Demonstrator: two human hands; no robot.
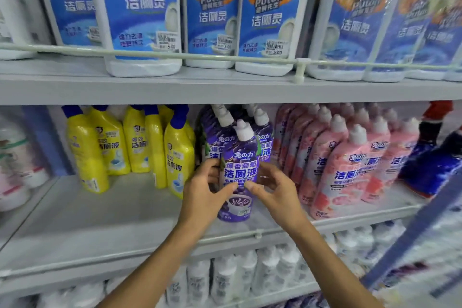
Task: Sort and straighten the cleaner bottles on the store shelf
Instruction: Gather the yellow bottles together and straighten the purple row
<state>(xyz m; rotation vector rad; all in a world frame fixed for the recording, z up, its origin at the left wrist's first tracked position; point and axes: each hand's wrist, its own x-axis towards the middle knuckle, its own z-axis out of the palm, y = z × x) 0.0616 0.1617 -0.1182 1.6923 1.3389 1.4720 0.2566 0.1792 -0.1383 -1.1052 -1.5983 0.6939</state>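
The white bottles (142, 15) read "Mr Puton" with "5.00" price stickers (167, 40); the purple bottle (241, 165) reads "洁厕液".

A shop aisle: tiered grey shelves (150, 92) packed with rows of identical cleaner bottles (140, 15), several bearing barcode price stickers (167, 40), behind a wire rail (175, 55).

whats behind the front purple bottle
More purple bottles lined up behind it. The front purple bottle, left hand and right hand cover their lower parts.
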